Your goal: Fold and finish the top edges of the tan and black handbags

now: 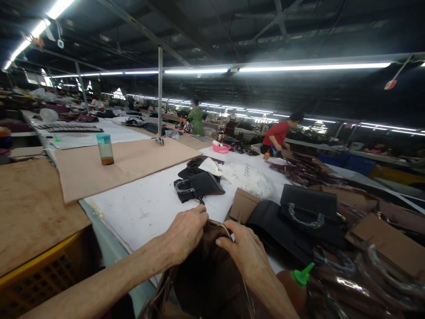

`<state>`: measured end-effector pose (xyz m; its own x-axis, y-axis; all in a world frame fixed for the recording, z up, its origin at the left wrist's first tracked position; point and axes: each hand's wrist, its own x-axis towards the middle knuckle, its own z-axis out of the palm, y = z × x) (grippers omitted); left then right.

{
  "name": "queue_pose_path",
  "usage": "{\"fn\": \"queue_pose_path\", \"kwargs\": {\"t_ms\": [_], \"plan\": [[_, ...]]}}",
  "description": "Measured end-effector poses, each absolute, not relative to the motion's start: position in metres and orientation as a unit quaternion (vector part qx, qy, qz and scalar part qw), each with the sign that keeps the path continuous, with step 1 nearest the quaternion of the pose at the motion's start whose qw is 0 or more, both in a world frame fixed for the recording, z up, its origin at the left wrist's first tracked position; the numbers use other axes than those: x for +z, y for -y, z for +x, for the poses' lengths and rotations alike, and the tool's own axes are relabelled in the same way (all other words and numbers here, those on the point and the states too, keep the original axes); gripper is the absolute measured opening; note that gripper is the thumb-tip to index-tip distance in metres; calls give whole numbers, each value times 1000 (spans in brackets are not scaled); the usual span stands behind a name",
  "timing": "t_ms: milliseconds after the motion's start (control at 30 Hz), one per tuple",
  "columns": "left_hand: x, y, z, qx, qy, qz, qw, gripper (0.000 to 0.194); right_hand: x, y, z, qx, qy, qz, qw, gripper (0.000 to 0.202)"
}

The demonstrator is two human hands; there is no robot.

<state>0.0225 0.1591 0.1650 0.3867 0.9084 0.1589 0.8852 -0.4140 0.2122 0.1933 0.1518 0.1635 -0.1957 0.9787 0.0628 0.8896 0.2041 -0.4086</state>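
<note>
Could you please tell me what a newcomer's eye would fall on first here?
Probably the left hand and right hand, both holding the rim of an open brown bag in the foreground. Then perhaps the bright pink basin beyond on the white table, and the green-nozzled bottle at lower right.

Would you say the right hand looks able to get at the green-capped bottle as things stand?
Probably yes: the bottle stands close by, its green cap uncovered, though the right hand would first have to release the brown bag.
</note>
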Motion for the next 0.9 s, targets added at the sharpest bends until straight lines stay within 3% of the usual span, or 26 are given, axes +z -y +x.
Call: {"fn": "queue_pose_path", "kwargs": {"t_ms": [367,500,700,900], "plan": [[165,-163,19,216,-460,855,97,23,165,-156,188,110,759,-624,145,4],[165,-161,19,202,-423,881,59,25,159,-161,191,118,764,-620,134,12],[157,-162,21,153,-454,878,-17,8,150,-168,199,108,785,-597,128,16],[150,-164,23,136,-456,878,-53,11,146,-168,199,92,778,-607,132,17]]}}
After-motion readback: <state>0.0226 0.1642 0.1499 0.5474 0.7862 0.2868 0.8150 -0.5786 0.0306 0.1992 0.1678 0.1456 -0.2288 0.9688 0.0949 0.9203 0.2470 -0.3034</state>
